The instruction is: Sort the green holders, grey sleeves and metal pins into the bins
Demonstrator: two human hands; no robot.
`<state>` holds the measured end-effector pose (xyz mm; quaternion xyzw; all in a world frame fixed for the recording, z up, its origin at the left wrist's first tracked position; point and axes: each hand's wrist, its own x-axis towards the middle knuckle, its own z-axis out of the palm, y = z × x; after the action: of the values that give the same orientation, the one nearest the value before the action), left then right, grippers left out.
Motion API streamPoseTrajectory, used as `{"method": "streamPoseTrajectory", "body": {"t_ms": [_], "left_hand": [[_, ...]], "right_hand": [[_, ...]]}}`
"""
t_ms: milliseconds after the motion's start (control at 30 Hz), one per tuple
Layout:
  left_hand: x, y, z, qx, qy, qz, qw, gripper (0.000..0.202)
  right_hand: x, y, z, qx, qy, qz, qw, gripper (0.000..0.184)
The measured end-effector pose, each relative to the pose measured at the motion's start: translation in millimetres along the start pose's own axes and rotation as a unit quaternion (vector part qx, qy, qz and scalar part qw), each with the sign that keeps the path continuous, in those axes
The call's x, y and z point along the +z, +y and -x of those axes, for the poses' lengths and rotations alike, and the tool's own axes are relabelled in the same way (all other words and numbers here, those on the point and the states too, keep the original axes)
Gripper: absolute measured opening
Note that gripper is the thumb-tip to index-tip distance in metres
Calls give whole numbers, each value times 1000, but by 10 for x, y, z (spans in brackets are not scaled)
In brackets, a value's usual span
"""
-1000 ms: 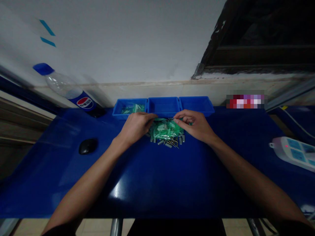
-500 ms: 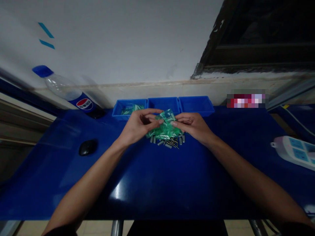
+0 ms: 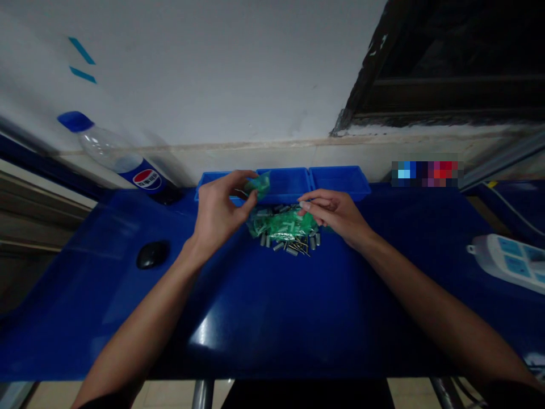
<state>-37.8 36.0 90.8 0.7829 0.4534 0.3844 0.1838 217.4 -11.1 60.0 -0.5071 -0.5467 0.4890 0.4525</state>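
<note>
A heap of small green plastic bags with grey cylindrical parts and thin metal pins lies on the blue table, just in front of three blue bins. My left hand is raised above the heap's left side, pinching one green bag between thumb and fingers near the left bin. My right hand rests at the heap's right edge with its fingers curled and pressed onto the bags; whether it grips one is hidden.
The middle bin and right bin stand against the wall. A cola bottle lies at the back left, a black mouse at the left, a white power strip at the right.
My left hand has lifted one green bag off the heap and carried it up and left toward the bins. My right hand stayed at the heap's right edge.
</note>
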Motion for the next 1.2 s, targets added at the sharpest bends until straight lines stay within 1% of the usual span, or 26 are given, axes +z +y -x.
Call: {"method": "streamPoseTrajectory", "body": {"t_ms": [67, 100, 167, 233, 267, 333, 400, 433, 467, 500, 567, 667, 833, 933, 1000, 1033, 1100, 1167, 1200], "left_hand": [[-72, -82, -25, 11, 36, -126, 991, 29], [-94, -124, -33, 12, 38, -181, 983, 29], [-105, -192, -43, 25, 19, -256, 966, 31], [-86, -223, -46, 56, -16, -277, 959, 32], [-71, -224, -47, 77, -42, -267, 960, 33], [-37, -205, -44, 123, -131, -222, 958, 34], [2, -183, -31, 156, -235, -181, 942, 38], [25, -179, -21, 164, -274, -171, 932, 41], [49, -180, -9, 167, -300, -167, 924, 45], [74, -186, 4, 166, -313, -170, 920, 49], [120, -206, 28, 158, -323, -187, 914, 54], [161, -223, 48, 149, -320, -225, 908, 57], [179, -194, 52, 169, -288, -265, 904, 55], [184, -184, 45, 163, -246, -294, 909, 48], [178, -177, 42, 152, -204, -290, 922, 42], [172, -170, 42, 147, -180, -272, 934, 40], [158, -137, 45, 134, -131, -203, 961, 35], [148, -80, 53, 108, -86, -101, 985, 28], [147, -45, 57, 87, -69, -43, 993, 25]], "right_hand": [[-24, -21, -6, 0, 2, -3, 1000, 25], [-35, -28, -9, 2, 4, -2, 1000, 24], [-55, -31, -13, 7, 4, 3, 1000, 22], [-71, -20, -17, 9, 0, 7, 1000, 21], [-78, -11, -20, 9, -2, 7, 1000, 20], [-87, 7, -27, 9, -5, 8, 1000, 19], [-90, 21, -34, 8, -7, 10, 1000, 18], [-89, 26, -38, 8, -6, 10, 1000, 18], [-88, 28, -41, 7, -5, 10, 1000, 18], [-87, 30, -44, 7, -4, 8, 1000, 18], [-85, 30, -47, 9, -2, 6, 1000, 17], [-86, 27, -47, 14, -3, 6, 1000, 18], [-80, 21, -45, 22, -1, 5, 1000, 21], [-78, 29, -46, 19, -4, 9, 1000, 25], [-81, 42, -49, 13, -8, 11, 1000, 25], [-83, 50, -50, 11, -9, 12, 1000, 23], [-87, 68, -53, 6, -7, 21, 1000, 22], [-84, 83, -54, -9, 11, 44, 999, 24], [-80, 87, -53, -19, 22, 58, 998, 28]]}}
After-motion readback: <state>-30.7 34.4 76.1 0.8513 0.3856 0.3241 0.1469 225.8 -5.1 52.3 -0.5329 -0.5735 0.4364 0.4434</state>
